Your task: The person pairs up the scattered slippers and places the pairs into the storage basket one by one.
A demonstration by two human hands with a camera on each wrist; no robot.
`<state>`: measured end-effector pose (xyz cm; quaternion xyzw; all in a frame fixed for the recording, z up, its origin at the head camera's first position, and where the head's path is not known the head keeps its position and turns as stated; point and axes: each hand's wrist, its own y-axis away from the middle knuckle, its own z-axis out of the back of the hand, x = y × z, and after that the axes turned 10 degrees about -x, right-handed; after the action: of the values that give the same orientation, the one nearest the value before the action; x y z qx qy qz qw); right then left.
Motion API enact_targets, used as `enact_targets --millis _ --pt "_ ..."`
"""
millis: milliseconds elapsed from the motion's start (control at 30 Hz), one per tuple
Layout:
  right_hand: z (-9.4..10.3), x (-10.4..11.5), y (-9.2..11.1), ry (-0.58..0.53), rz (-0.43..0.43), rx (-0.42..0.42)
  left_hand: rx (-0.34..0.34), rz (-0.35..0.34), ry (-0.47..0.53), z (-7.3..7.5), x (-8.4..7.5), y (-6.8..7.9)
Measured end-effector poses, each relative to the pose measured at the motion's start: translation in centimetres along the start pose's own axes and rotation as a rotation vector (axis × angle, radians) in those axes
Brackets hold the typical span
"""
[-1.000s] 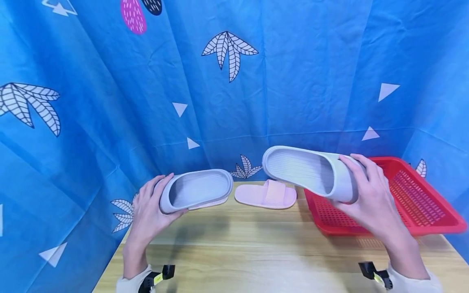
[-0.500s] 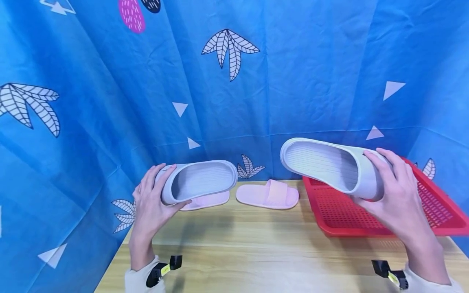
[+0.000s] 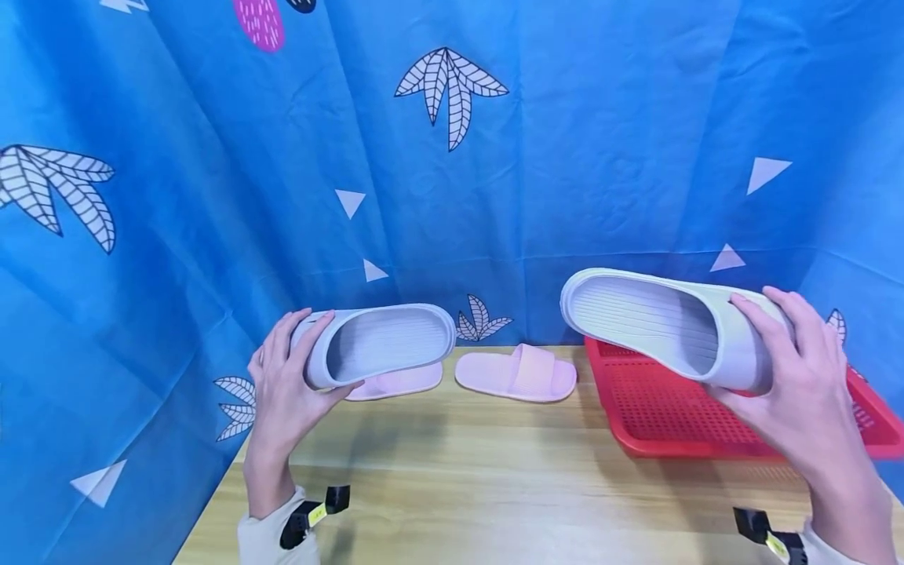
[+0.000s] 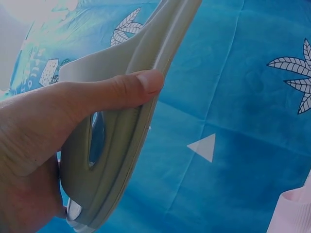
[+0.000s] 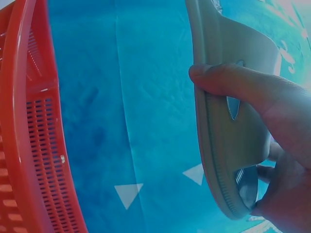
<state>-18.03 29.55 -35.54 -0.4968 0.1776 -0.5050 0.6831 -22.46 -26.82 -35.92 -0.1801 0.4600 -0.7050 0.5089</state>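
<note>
My left hand (image 3: 289, 384) grips a light grey slide slipper (image 3: 395, 345) by its toe end, its heel pointing right and its footbed facing me. In the left wrist view the thumb presses along the sole edge of that slipper (image 4: 121, 121). The matching grey slipper (image 3: 643, 314) is in my right hand (image 3: 812, 384), held by the toe strap with its heel pointing left. Both are raised above the table. Behind the left one lies a pink slipper (image 3: 417, 380), partly hidden. Its pink mate (image 3: 487, 373) lies in full view on the table, between the two hands.
A red plastic basket (image 3: 628, 439) with perforated walls stands at the right, below and behind my right hand. The wooden table (image 3: 466, 486) reaches back to a blue patterned curtain (image 3: 600, 157), which also hangs along both sides.
My right hand has moved right with its grey slipper, now over the basket. The left hand has lifted its slipper a little, uncovering more of the pink slipper behind.
</note>
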Motion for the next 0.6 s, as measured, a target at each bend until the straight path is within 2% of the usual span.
enact_targets --millis 167,300,600 --pt "0.6 0.3 -0.1 0.037 -0.006 0.019 -0.009 -0.013 -0.007 0.2 -0.3 -0.2" --pt "0.7 0.5 -0.2 0.039 0.019 0.003 -0.012 -0.022 -0.018 0.2 -0.6 -0.1" --pt "0.7 1.1 0.2 0.047 -0.012 0.033 0.0 -0.069 -0.043 -0.2 -1.6 0.0"
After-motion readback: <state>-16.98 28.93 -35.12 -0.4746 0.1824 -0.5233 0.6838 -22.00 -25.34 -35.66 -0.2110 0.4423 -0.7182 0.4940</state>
